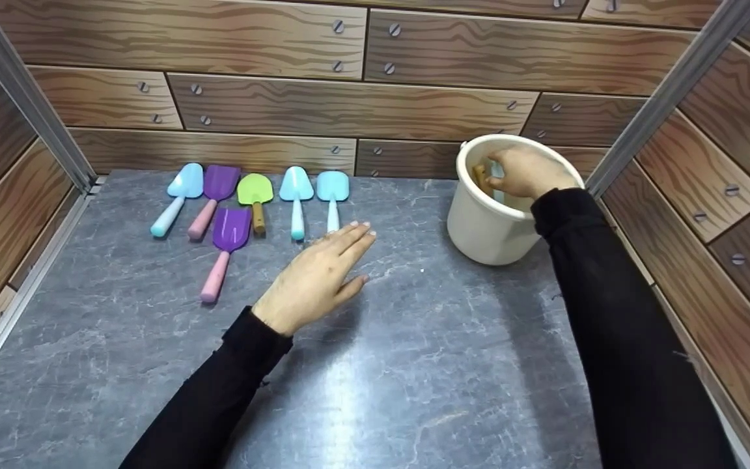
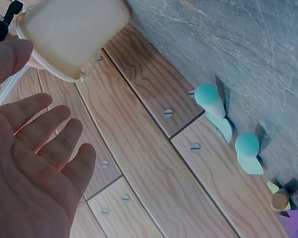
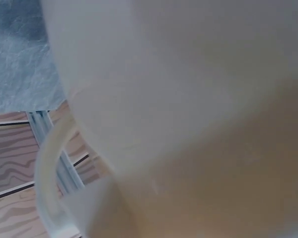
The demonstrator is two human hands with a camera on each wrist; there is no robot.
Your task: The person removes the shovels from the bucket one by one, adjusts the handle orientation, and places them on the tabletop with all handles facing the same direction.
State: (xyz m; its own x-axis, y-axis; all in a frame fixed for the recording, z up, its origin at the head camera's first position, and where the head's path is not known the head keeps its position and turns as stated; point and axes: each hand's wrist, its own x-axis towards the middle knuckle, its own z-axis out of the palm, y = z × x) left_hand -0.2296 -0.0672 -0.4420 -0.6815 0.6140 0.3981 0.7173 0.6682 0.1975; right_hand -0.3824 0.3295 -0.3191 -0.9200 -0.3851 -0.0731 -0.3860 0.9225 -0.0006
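Observation:
My right hand reaches inside the white bucket, its fingers around a light blue handle; the rest of that tool is hidden by the hand and bucket wall. A brown handle shows beside it. My left hand hovers palm down with straight, empty fingers, fingertips overlapping the handle end of a light blue square-bladed hand shovel in the head view. Left of that lie a light blue trowel, a green shovel with brown handle, and two purple shovels with pink handles.
Another light blue trowel lies at the far left of the row. Wood-patterned walls with metal corner posts enclose the grey marbled table. The bucket stands near the back right corner.

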